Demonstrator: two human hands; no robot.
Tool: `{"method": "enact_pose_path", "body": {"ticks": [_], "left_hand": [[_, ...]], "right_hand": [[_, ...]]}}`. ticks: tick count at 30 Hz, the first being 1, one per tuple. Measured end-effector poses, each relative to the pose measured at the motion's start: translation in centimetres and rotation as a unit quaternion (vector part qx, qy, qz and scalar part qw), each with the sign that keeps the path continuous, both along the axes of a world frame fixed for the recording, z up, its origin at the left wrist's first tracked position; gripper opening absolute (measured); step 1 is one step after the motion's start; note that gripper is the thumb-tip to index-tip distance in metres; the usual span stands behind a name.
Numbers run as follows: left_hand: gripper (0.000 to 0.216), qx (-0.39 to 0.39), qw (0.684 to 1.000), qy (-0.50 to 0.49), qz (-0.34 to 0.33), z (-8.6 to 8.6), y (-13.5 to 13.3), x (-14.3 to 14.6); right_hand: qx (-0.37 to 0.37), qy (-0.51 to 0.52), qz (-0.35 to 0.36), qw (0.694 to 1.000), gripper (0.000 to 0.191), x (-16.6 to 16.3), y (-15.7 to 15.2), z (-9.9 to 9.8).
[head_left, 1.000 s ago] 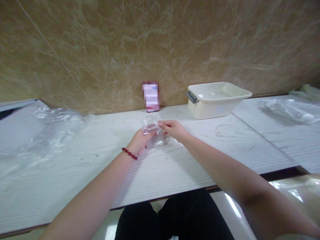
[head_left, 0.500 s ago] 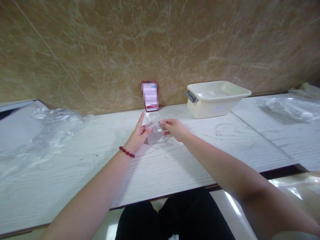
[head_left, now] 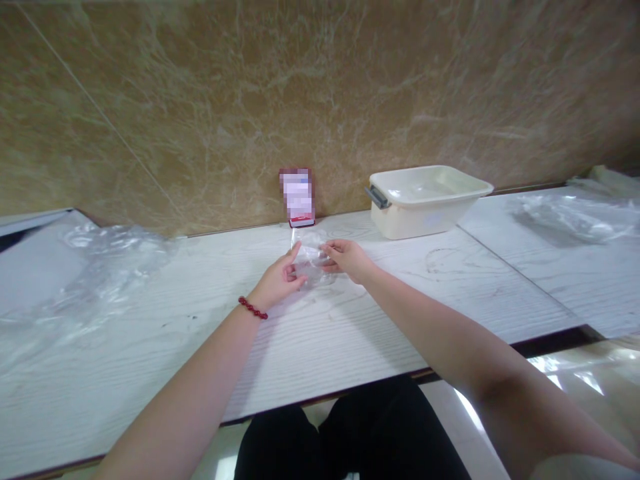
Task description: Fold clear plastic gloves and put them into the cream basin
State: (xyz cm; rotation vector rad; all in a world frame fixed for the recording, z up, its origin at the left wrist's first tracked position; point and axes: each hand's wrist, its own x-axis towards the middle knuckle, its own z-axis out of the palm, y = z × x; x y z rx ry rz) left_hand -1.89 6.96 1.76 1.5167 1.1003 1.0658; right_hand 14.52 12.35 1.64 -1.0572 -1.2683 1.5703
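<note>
A small, thin clear plastic bag (head_left: 314, 261) is between my hands, close above the white wood-grain table (head_left: 310, 347). My right hand (head_left: 347, 259) pinches its right side between thumb and fingers. My left hand (head_left: 280, 279) is at the bag's left edge, thumb and index finger spread apart and the other fingers partly curled; I see no pinch there. A red bead bracelet (head_left: 253, 308) circles my left wrist. Inside the bag I cannot make out any contents.
A phone in a red case (head_left: 299, 199) leans on the marbled wall behind the bag. To the right stands a cream plastic tub (head_left: 420, 217) with a grey handle. Crumpled clear plastic (head_left: 120, 257) lies at the left; more clear plastic (head_left: 580, 217) is at the far right.
My left thumb has moved down and away from the index finger, and the index finger has lowered toward the bag. My right hand keeps its pinch. The view has shifted slightly.
</note>
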Motion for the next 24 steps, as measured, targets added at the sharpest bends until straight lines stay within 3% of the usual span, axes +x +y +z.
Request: {"method": "enact_pose_path", "body": {"ticks": [5,12,16,20,24], "left_hand": [[0.091,0.018,1.0,-0.001,-0.009,-0.2,0.2,-0.3],[0.096,-0.028,0.997,-0.059,-0.041,-0.3,0.5,-0.4],[0.1,-0.055,0.992,-0.102,-0.047,-0.4,1.1,-0.9],[0.097,-0.069,0.986,-0.135,-0.069,-0.2,1.2,-1.2],[0.097,-0.075,0.983,-0.15,-0.076,-0.3,1.2,-1.3]], "right_hand": [[0.012,-0.011,-0.006,1.0,0.012,0.4,0.5,-0.3],[0.018,-0.034,-0.046,0.998,0.018,0.9,0.9,-0.1],[0.059,-0.056,-0.07,0.994,0.019,1.3,1.1,0.4],[0.089,-0.068,-0.088,0.99,0.019,2.6,1.5,2.3],[0.109,-0.092,-0.121,0.982,0.015,5.4,2.2,6.5]]}}
